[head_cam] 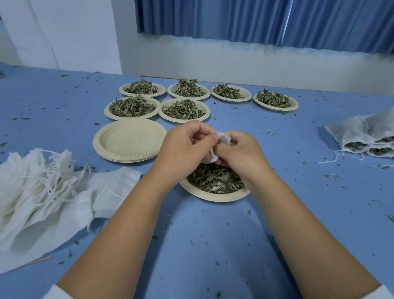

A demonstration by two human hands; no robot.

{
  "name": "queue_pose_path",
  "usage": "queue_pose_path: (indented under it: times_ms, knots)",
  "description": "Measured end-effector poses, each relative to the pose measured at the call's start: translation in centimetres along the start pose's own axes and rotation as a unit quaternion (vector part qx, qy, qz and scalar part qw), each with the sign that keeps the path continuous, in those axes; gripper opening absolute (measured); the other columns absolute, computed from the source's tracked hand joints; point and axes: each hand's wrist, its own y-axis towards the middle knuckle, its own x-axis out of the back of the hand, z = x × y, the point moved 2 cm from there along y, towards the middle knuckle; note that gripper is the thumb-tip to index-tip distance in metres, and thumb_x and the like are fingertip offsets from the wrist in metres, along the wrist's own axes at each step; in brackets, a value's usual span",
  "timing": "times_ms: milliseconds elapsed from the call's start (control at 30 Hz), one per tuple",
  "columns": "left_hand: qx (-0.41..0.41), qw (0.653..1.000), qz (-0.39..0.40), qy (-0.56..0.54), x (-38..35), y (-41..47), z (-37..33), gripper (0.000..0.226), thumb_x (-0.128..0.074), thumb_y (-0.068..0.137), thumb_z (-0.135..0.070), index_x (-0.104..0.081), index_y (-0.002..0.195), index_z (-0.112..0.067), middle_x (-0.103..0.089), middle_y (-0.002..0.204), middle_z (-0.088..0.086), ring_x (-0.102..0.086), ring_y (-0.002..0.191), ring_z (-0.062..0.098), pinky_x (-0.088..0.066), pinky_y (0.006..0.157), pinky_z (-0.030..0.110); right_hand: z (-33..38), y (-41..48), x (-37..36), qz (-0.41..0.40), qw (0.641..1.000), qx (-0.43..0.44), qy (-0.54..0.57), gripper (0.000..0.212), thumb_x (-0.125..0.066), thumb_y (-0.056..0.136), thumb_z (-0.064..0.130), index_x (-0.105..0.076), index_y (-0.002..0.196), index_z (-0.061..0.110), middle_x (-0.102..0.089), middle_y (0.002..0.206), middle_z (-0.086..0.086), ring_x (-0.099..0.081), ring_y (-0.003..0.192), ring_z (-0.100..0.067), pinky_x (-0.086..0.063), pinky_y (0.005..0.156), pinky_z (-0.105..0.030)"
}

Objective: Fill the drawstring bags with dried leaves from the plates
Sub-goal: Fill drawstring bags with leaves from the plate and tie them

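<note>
Both my hands work one bag open right above the near plate.

My left hand (186, 145) and right hand (242, 154) are pressed together, fingers of each curled and pinching the same small white bag (223, 137). It is bunched between them, so only scraps of cloth show and I cannot tell which way its mouth faces. The plate (210, 196) sits straight below and just toward me, its leaves (212, 179) partly under my right wrist. My right hand is the nearer one to the leaves, so I judge it should drop to scoop while the left holds the bag. Empty bags (26, 191) lie to my left, filled bags (376, 138) far right, six full plates (134, 107) beyond the hands. I can read no labels or writing anywhere.
</note>
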Motion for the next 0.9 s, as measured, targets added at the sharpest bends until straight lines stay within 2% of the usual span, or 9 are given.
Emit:
queue_pose_path:
  times_ms: [100, 233, 333, 400, 467, 567, 633, 767, 900]
  knots:
    - [-0.007, 0.999, 0.009, 0.035, -0.5, -0.2, 0.1, 0.008, -0.062, 0.093, -0.007, -0.069, 0.089, -0.008, -0.064, 0.062, -0.007, -0.062, 0.054, 0.006, -0.059, 0.067, 0.027, -0.2, 0.0, -0.1, -0.051, 0.996, 0.005, -0.07, 0.01, -0.068, 0.079, 0.004, -0.062, 0.079, 0.011, -0.057, 0.062, 0.002, -0.049, 0.038, 0.006, -0.039, 0.041, -0.01]
    - [-0.002, 0.995, -0.072, 0.062, 0.0, 0.2, 0.5, 0.01, -0.061, 0.092, -0.011, -0.068, 0.087, -0.017, -0.062, 0.063, -0.007, -0.06, 0.054, 0.002, -0.053, 0.061, 0.021, 0.6, -0.2, 0.2, 0.046, 0.989, -0.045, 0.13, 0.011, -0.074, 0.084, 0.01, -0.067, 0.091, 0.005, -0.069, 0.077, -0.004, -0.068, 0.061, -0.006, -0.051, 0.053, -0.014]
    - [0.016, 0.992, -0.123, 0.023, 0.8, 0.5, 0.9, 0.007, -0.061, 0.092, -0.013, -0.067, 0.089, -0.015, -0.063, 0.063, -0.006, -0.061, 0.061, 0.007, -0.057, 0.071, 0.032, 1.2, -0.1, 0.9, 0.054, 0.984, -0.066, 0.157, 0.014, -0.071, 0.087, 0.018, -0.067, 0.094, 0.007, -0.069, 0.092, -0.007, -0.071, 0.076, -0.013, -0.055, 0.063, -0.02]
    - [0.02, 0.988, -0.151, 0.018, 1.2, 0.6, 1.1, 0.008, -0.061, 0.092, -0.014, -0.068, 0.089, -0.015, -0.063, 0.061, -0.009, -0.061, 0.061, 0.004, -0.056, 0.071, 0.031, 1.4, 0.0, 1.6, -0.01, 0.999, -0.029, 0.032, 0.012, -0.069, 0.087, 0.023, -0.067, 0.093, 0.013, -0.067, 0.09, -0.003, -0.066, 0.07, -0.009, -0.052, 0.056, -0.018]
    - [0.02, 0.986, -0.166, 0.015, 1.2, 0.6, 1.1, 0.008, -0.061, 0.092, -0.015, -0.068, 0.088, -0.017, -0.063, 0.059, -0.012, -0.061, 0.06, 0.003, -0.055, 0.07, 0.03, 1.7, -0.2, 1.8, -0.025, 0.999, 0.0, -0.041, 0.012, -0.068, 0.087, 0.026, -0.066, 0.09, 0.015, -0.067, 0.084, -0.003, -0.062, 0.058, -0.007, -0.049, 0.05, -0.017]
    - [0.021, 0.985, -0.174, 0.01, 1.3, 0.7, 1.1, 0.008, -0.061, 0.092, -0.016, -0.067, 0.089, -0.018, -0.064, 0.059, -0.011, -0.062, 0.063, 0.006, -0.057, 0.072, 0.033, 1.8, -0.6, 1.4, 0.051, 0.998, -0.045, 0.011, 0.02, -0.073, 0.085, 0.027, -0.063, 0.089, 0.01, -0.07, 0.079, -0.006, -0.066, 0.06, -0.011, -0.052, 0.051, -0.021]
    - [0.017, 0.985, -0.172, 0.019, 1.3, 0.7, 1.0, 0.007, -0.061, 0.092, -0.016, -0.067, 0.089, -0.018, -0.064, 0.061, -0.01, -0.063, 0.064, 0.006, -0.056, 0.07, 0.032, 1.9, -0.8, 1.1, 0.08, 0.994, -0.06, 0.049, 0.02, -0.076, 0.083, 0.017, -0.062, 0.089, 0.006, -0.071, 0.073, -0.009, -0.067, 0.061, -0.014, -0.054, 0.054, -0.022]
    - [-0.003, 0.986, -0.161, 0.047, 1.0, 0.5, 0.9, 0.012, -0.061, 0.092, -0.015, -0.064, 0.085, -0.023, -0.064, 0.059, -0.011, -0.061, 0.058, 0.0, -0.052, 0.062, 0.019, 2.1, -0.7, 1.2, 0.027, 0.997, -0.004, 0.065, 0.017, -0.079, 0.078, 0.007, -0.064, 0.081, 0.003, -0.07, 0.068, -0.012, -0.065, 0.056, -0.013, -0.056, 0.055, -0.02]
    - [-0.011, 0.987, -0.145, 0.065, 0.7, 0.4, 0.8, 0.017, -0.06, 0.092, -0.015, -0.062, 0.082, -0.028, -0.065, 0.059, -0.012, -0.064, 0.06, 0.002, -0.055, 0.064, 0.023, 2.0, -0.8, 1.2, -0.035, 0.995, 0.095, -0.011, 0.015, -0.082, 0.077, 0.015, -0.07, 0.077, 0.007, -0.069, 0.062, -0.003, -0.059, 0.047, -0.006, -0.047, 0.047, -0.015]
